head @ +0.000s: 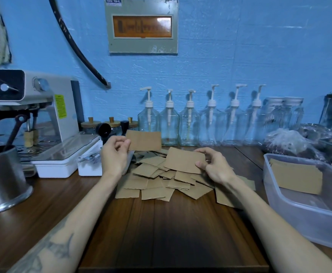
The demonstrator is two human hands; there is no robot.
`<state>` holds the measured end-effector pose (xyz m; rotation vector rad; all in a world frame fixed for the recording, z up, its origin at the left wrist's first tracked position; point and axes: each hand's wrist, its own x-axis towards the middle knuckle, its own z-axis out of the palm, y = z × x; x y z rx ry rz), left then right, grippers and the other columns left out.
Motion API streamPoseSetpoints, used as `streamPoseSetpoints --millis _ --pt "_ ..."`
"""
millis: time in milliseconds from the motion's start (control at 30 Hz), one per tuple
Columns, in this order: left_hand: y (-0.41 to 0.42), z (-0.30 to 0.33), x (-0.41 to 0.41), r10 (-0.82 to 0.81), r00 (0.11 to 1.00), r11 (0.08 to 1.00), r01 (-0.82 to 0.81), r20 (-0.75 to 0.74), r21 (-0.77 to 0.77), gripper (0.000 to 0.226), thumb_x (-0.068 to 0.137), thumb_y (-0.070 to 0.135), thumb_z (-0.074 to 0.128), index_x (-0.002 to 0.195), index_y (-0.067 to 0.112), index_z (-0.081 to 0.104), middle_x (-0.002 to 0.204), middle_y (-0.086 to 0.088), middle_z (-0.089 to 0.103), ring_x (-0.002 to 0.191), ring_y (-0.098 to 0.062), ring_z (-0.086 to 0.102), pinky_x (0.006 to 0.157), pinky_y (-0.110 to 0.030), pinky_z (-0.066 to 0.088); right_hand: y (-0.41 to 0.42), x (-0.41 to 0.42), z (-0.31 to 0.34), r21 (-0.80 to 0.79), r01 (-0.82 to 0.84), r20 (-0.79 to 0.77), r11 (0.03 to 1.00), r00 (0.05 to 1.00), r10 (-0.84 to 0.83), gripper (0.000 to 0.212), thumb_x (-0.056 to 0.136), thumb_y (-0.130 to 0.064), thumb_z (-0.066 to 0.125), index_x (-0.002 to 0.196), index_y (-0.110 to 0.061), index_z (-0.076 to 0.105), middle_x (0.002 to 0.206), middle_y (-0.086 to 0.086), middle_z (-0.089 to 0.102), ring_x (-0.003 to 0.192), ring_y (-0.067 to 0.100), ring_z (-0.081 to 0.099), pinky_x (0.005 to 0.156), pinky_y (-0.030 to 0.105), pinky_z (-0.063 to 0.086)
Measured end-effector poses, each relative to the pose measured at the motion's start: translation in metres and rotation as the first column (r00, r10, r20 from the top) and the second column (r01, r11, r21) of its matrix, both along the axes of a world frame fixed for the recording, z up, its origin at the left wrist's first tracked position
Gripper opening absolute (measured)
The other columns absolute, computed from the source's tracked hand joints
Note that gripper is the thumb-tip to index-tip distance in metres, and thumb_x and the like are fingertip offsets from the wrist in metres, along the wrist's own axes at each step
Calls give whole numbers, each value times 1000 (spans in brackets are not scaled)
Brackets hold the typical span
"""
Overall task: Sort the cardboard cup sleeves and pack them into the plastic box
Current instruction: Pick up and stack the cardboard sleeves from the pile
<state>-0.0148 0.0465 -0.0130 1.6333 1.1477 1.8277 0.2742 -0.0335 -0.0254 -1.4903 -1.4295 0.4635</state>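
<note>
Cup sleeves point(161, 182) heaped mid-table; L hand point(113, 154) pinches one sleeve point(144, 140), R hand point(214, 166) pinches another point(183, 159), plastic box point(291, 205) at right edge.

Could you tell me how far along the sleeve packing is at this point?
Early, by the look of it. Done: a few sleeves lie in the plastic box. In hand: the left hand holds one sleeve, the right hand another. Left: the large loose pile on the table.
</note>
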Motion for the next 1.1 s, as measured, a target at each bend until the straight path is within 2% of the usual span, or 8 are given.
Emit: streamPoseSetpoints --millis 100,200,367,467,633,767,933,1100 --pt "-4 3 0 -204 968 971 219 147 -98 5 94 8 63 96 11 65 76 0 72 74 -9 66 72 -26 57 0 0 0 15 1 3 1000 1000 -1 35 91 -3 66 118 -24 63 71 10 64 44 12 53 48 23 46" --pt "-11 -1 9 -371 920 899 389 125 -201 7 91 3 65 95 10 65 80 -4 73 73 -11 67 64 -19 55 -2 -1 1 28 -10 7 1000 1000 10 36 91 -1 65 121 -21 62 72 7 58 42 11 54 48 19 45" --pt "-16 -11 28 -342 934 917 307 -104 -255 9 90 10 69 98 8 64 87 -3 61 76 -14 61 74 -28 58 -6 -6 5 36 -85 19 996 996 84 40 95 1 58 118 -30 64 98 18 62 51 11 61 57 14 49" --pt "-17 -16 35 -333 910 933 281 -247 -223 13 89 16 71 97 11 61 77 5 54 65 -3 48 64 -13 44 -6 -10 4 24 -150 -17 988 988 150 38 100 -2 47 121 -28 64 86 8 58 56 14 63 65 25 53" --pt "-22 -20 39 -341 844 940 295 -414 -173 41 89 19 71 122 22 48 86 1 52 65 -4 48 70 -22 47 -7 -15 4 37 -212 -37 977 976 213 23 99 -24 57 118 -33 65 78 3 58 60 13 60 73 39 56" --pt "-22 -22 40 -333 802 940 327 -497 -103 53 91 19 68 137 35 47 101 9 49 73 -2 47 75 -14 43 -6 -17 1 41 -202 69 979 978 199 34 90 -17 71 117 -35 61 66 -4 58 53 11 60 65 34 56" --pt "-21 -24 41 -327 794 937 344 -512 -65 47 88 18 71 129 34 54 72 12 45 61 -4 41 68 -24 42 -4 -17 0 60 -181 53 982 983 178 40 89 -10 70 105 -45 60 53 -11 57 52 10 58 56 27 52" --pt "-23 -20 41 -334 803 935 349 -493 -64 46 87 17 73 127 30 55 69 12 45 62 -6 43 68 -27 43 0 -18 2 51 -161 51 986 986 158 44 88 -12 72 97 -54 62 70 3 56 61 17 55 65 33 50"
